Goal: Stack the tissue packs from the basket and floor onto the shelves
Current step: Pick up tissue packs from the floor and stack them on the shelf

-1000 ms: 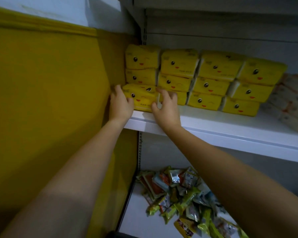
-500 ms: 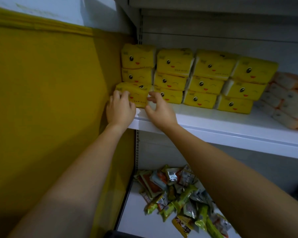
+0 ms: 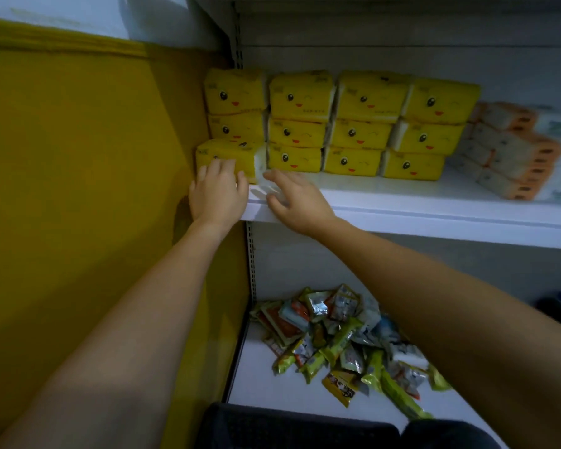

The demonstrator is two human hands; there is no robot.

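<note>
The step in hand looks like seating one yellow tissue pack (image 3: 230,155) into the bottom slot of the leftmost column on the upper shelf (image 3: 434,207), at about ten o'clock in the view. The pack sits under two others, but its front face juts out nearer the shelf edge than the row to its right. It is part of the stack of yellow tissue packs (image 3: 363,124), which runs four columns wide and three high.

The left hand (image 3: 219,189) has its fingers (image 3: 222,165) laid fairly straight against the pack's front, pressing and not clasping. The right hand (image 3: 293,196), at three o'clock of the left one, is spread and relaxed over the shelf edge, just beside the pack's white end, grasping nothing.

Orange-and-white tissue packs (image 3: 512,150) are piled at two o'clock on the same shelf. Snack packets (image 3: 337,335) lie heaped on the lower shelf (image 3: 266,380), and a dark basket (image 3: 289,426) shows at six o'clock, its contents too dark to tell.

The next move probably calls for a level push straight back until the pack lines up with its neighbours. It should be gentle enough that the two packs above do not tip. After that, both hands can drop to the basket for another pack.
</note>
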